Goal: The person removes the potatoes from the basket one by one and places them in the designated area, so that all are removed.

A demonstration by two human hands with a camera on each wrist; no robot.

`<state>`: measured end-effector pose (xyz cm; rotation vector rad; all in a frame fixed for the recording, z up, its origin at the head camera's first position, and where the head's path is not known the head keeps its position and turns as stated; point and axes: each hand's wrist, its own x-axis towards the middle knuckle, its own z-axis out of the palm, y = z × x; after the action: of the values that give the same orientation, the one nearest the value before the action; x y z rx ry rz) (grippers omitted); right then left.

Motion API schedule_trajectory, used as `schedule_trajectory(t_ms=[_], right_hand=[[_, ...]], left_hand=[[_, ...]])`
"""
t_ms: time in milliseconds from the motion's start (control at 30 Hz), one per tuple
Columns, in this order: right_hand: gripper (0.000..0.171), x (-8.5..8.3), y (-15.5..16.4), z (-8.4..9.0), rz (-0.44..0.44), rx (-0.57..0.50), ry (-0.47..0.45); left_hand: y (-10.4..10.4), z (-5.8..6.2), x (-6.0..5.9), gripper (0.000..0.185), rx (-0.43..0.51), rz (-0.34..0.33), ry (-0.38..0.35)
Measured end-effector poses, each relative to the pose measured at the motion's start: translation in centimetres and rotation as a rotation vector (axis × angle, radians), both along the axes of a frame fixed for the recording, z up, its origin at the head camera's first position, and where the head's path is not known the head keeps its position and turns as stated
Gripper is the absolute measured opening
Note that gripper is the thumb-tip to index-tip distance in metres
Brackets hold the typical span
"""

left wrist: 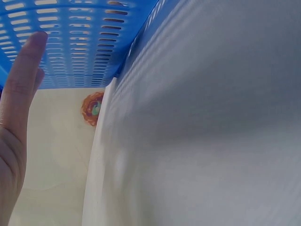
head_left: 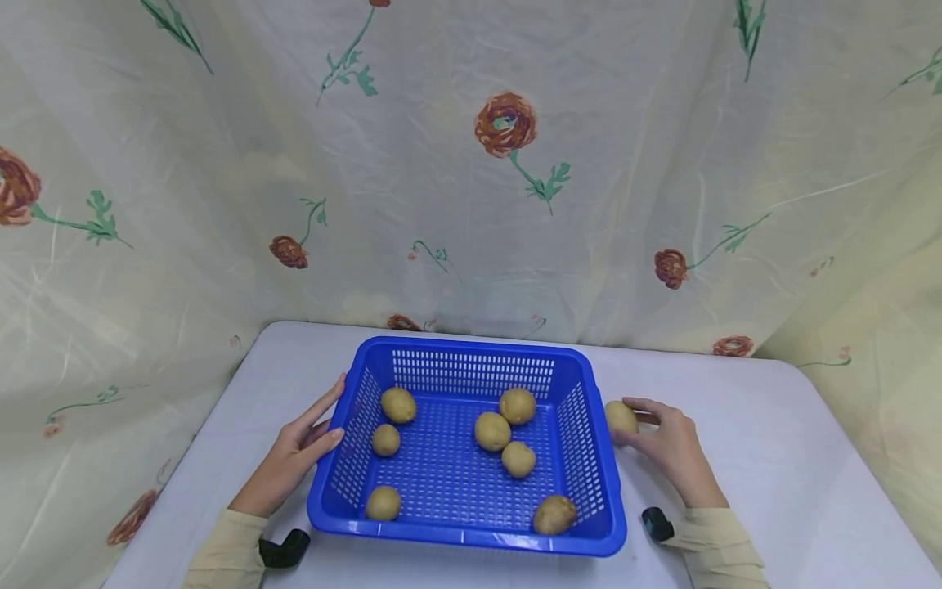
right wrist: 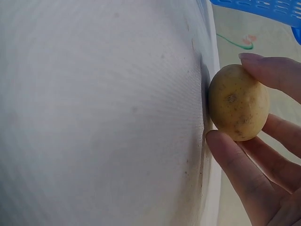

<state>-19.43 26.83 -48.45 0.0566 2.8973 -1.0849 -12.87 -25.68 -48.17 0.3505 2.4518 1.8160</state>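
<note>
Pinching a potato (head_left: 621, 417) right of the blue basket (head_left: 471, 536), my right hand (head_left: 666, 446) grips only by fingertips; it could slip and roll. My left hand (head_left: 294, 454) lies flat-fingered against the basket's left wall, holding nothing; a push might slide it.

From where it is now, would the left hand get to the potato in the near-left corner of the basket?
Probably yes. The left hand rests on the outside of the blue basket's left wall, holding nothing. That potato lies just inside the wall; the open top leaves the way free over the rim.
</note>
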Motion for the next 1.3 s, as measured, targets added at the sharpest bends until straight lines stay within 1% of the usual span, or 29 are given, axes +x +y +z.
schedule_trajectory(t_ms=[133,500,633,867,1033,1300], right_hand=[[0.067,0.0,0.0,0.0,0.007,-0.001,0.005],[0.077,0.1,0.3,0.4,-0.012,0.003,-0.032],[0.081,0.3,0.7,0.7,-0.005,0.020,-0.012],[0.076,0.6,1.4,1.7,-0.005,0.011,0.056],[0.075,0.8,1.7,2.7,-0.013,0.012,0.103],[0.073,1.0,1.8,4.6,-0.007,0.026,0.163]], left_hand=[[0.0,0.1,0.0,0.064,-0.017,0.009,0.002],[0.1,0.1,0.1,0.065,-0.017,0.010,0.004],[0.1,0.0,0.1,0.064,-0.009,0.004,0.003],[0.1,0.0,0.0,0.064,0.005,0.000,0.004],[0.0,0.0,0.0,0.064,-0.014,0.003,0.005],[0.0,0.0,0.0,0.064,-0.009,0.001,0.004]])
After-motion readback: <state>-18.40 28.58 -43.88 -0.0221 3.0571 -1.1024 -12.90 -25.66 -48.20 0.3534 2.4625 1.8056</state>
